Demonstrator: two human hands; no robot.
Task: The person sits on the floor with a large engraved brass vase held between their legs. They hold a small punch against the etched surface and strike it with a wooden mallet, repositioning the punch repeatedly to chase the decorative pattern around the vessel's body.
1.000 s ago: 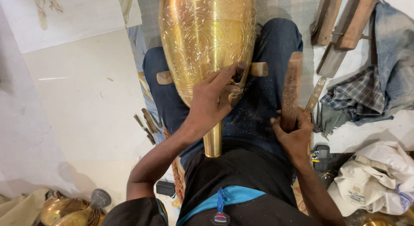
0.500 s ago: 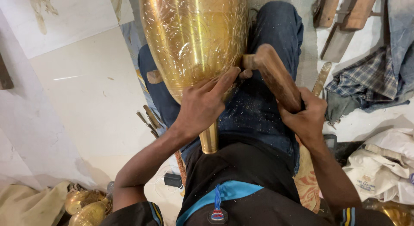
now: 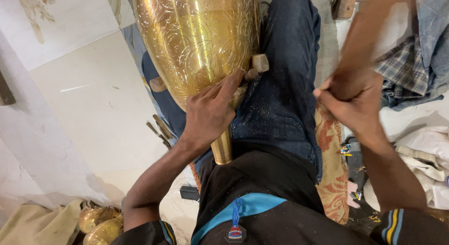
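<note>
L grip on brass vase

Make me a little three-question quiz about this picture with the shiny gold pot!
1. True or false: the left hand rests on the brass pot.
2. What lies across the lap under the pot? A) a wooden stick B) a metal chain C) a glass bottle
3. Fill in: the right hand is raised in a closed ____, blurred, gripping a wooden handle.

Key: 1 true. 2 A. 3 fist.
</note>
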